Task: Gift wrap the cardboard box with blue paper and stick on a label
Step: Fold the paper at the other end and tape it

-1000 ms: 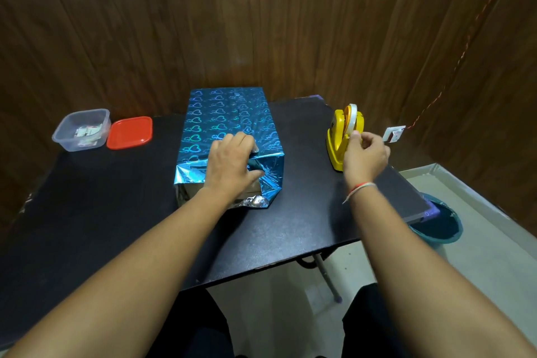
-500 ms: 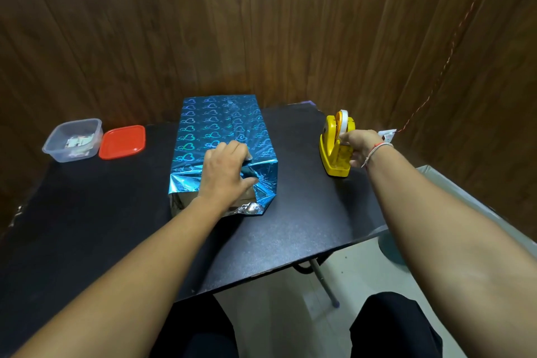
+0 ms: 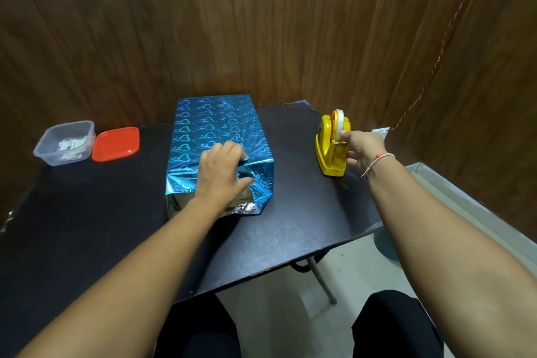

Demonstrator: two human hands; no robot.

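The box (image 3: 213,131), covered in shiny blue heart-print paper, lies in the middle of the black table (image 3: 290,227). My left hand (image 3: 222,173) presses down on its near end, fingers curled over the folded paper flap. A loose crumpled corner of paper sticks out at the box's near right. The yellow tape dispenser (image 3: 332,145) stands to the right. My right hand (image 3: 361,148) reaches to its right side, fingers and thumb pinching at the tape by the cutter.
A clear plastic tub (image 3: 65,144) with small labels inside sits at the table's far left, its red lid (image 3: 116,144) beside it. Wooden walls close in behind and to the right. The table's right edge lies just past the dispenser.
My right hand moved from in front of the dispenser to its right side and now pinches at the tape. My left hand stayed pressed on the box end.
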